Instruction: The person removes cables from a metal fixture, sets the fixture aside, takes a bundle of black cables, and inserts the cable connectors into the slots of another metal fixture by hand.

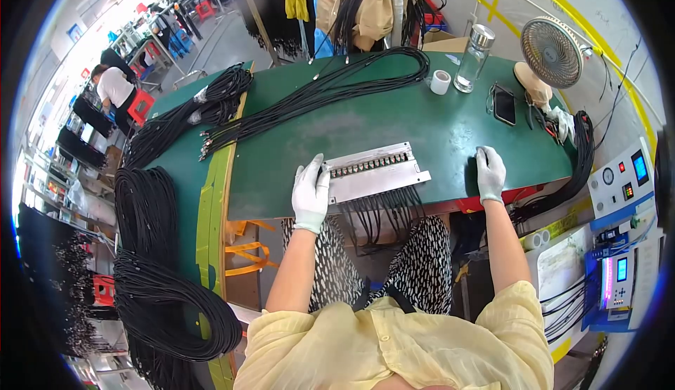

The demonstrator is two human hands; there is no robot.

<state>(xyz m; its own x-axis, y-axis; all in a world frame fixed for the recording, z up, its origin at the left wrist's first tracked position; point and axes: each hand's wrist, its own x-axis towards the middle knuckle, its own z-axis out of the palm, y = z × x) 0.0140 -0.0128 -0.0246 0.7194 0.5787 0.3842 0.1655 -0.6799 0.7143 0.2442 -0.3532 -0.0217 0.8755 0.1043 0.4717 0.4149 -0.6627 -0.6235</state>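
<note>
A flat metal cable fixture [380,179] with a row of small slots lies near the table's front edge. Black cables [383,211] run out of its near side and hang over the edge toward the lap. My left hand [310,192], in a white glove, grips the fixture's left end, thumb at its corner. Some of its fingers are hidden. To the right of the fixture and apart from it, my gloved right hand [491,175] rests at the green tabletop, fingers loosely bent and holding nothing visible. A dark shadow lies beside it.
Long black cable bundles [323,94] lie across the green table [337,126], with more coils [148,211] at left. A tape roll [440,82], glass bottle [474,59], phone [504,104] and fan [550,54] stand behind. Test equipment [622,179] is at right. Another person [114,87] works far left.
</note>
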